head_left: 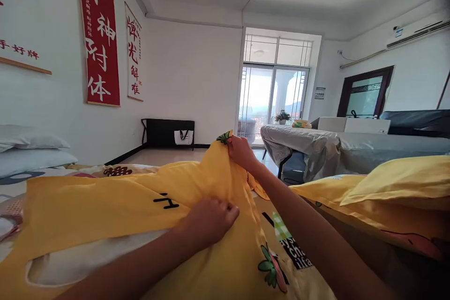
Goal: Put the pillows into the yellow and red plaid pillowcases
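A yellow pillowcase (pixel 197 178) with a black letter and strawberry prints spreads across the bed before me. My left hand (pixel 211 220) is closed in a fist on its middle, bunching the cloth. Farther forward, my right hand (pixel 242 152) pinches a raised corner with a green leaf print and holds it up. Folds run between the two hands. At the lower left, a white pillow-like filling (pixel 94 260) shows through a gap in the yellow cloth; most of it is hidden.
White pillows (pixel 31 147) lie at the left on a patterned bed sheet (pixel 298 253). Yellow pillows (pixel 404 183) are stacked at the right. Beyond stand a plastic-covered table (pixel 302 136), a black folded item (pixel 160 133) by the wall, and a glass door (pixel 272 98).
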The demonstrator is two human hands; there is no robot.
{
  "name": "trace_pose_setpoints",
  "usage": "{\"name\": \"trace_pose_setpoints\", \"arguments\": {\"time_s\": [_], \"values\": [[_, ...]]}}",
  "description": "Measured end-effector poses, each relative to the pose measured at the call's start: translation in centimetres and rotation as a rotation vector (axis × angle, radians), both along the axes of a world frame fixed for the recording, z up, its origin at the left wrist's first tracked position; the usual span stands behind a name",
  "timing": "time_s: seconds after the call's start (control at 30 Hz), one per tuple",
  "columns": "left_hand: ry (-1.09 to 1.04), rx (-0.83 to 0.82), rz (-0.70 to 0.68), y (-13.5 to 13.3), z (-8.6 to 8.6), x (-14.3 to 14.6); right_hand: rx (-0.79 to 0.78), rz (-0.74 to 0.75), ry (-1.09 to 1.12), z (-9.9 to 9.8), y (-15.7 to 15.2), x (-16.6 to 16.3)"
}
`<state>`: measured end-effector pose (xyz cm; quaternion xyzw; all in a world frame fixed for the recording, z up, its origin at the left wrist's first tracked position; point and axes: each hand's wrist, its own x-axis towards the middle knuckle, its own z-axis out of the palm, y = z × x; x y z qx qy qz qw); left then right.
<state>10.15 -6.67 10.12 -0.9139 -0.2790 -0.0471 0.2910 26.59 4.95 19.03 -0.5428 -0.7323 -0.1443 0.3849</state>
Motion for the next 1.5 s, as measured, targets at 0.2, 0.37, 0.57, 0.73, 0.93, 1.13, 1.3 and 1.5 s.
{"name": "trace_pose_setpoints", "arguments": {"time_s": [0.2,0.37,0.57,0.73,0.93,1.13,1.3,1.5], "values": [[-0.177,-0.168,0.022,-3.4,1.7,-1.2,-0.002,-0.069,0.016,2.2,-1.9,3.7],[-0.449,-0.587,-0.206,-1.4,7.2,-2.3,0.050,-0.039,0.000,2.2,-5.0,2.6],[-0.877,-0.608,-0.029,4.6,10.9,-3.8,0.238,0.122,0.020,3.3,-7.8,0.6],[-0.839,-0.850,0.041,5.1,10.4,-3.3,0.206,0.193,0.060,3.8,-7.5,1.6],[-0.892,-0.653,0.189,4.9,13.8,-3.5,-0.008,0.331,0.280,4.3,-5.9,4.0],[-0.941,-0.470,0.029,5.1,15.6,-2.1,-0.122,0.451,0.680,6.2,-4.1,1.5],[-0.869,-0.307,0.115,6.2,13.8,-2.7,0.206,0.264,0.316,4.7,-3.7,-1.3],[-0.752,-0.767,0.391,5.9,13.2,-6.5,0.275,0.147,0.036,2.8,-2.8,-0.5]]}}
